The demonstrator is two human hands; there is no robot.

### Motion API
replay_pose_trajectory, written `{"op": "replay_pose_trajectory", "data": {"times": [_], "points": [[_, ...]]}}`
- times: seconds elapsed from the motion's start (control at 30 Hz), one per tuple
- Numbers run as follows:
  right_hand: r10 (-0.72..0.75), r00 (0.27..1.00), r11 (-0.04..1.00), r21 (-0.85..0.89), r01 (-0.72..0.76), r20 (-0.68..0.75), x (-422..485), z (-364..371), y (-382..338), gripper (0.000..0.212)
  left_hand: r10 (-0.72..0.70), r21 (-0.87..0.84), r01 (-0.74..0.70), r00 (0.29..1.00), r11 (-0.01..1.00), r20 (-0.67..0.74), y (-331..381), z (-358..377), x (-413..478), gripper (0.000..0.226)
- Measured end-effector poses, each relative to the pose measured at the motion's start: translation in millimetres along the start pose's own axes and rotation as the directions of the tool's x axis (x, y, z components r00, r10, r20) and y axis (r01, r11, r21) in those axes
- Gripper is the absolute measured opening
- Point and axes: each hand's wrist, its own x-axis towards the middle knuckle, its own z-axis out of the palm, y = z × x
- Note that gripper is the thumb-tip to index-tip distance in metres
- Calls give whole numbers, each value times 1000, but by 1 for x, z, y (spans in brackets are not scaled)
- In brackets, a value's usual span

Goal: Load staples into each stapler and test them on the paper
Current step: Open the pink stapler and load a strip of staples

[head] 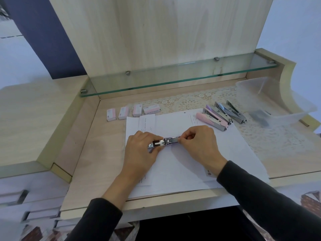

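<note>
Four staple boxes (132,111) are lying in a row, and five staplers (one opened (166,141) between the hands) are showing.

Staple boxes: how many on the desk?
4, in a row at the back left of the paper: far-left box, second box, third box, fourth box lying on its side. None seem hidden.

Both forearms, in dark long sleeves, reach forward and converge. The left hand (141,146) lies palm down, fingers curled, thumb and fingertips pinching. The right hand (199,140) faces it, knuckles up, index finger and thumb pinched together. The two hands are near each other, not touching.
</note>
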Motion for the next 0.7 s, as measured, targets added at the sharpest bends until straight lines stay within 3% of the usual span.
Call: {"op": "replay_pose_trajectory", "data": {"times": [0.13, 0.3, 0.47, 0.7], "points": [[22, 1000, 999, 44, -22, 6, 3, -10, 7, 20, -20, 12, 20, 1000, 1000, 1, -2, 2, -1, 18], [-21, 998, 959, 284, 3, 57, 2, -31, 9, 12, -41, -8, 41, 999, 999, 9, -2, 2, -1, 19], [-87, 994, 915, 400, 51, 73, 6, -52, 9, 11, -68, -5, 68, 997, 998, 31, 1, 0, -1, 21], [-77, 997, 922, 378, 82, -29, 28, -83, 3, 21, -91, 3, 91, 994, 996, 65, 4, -3, -1, 18]]}}
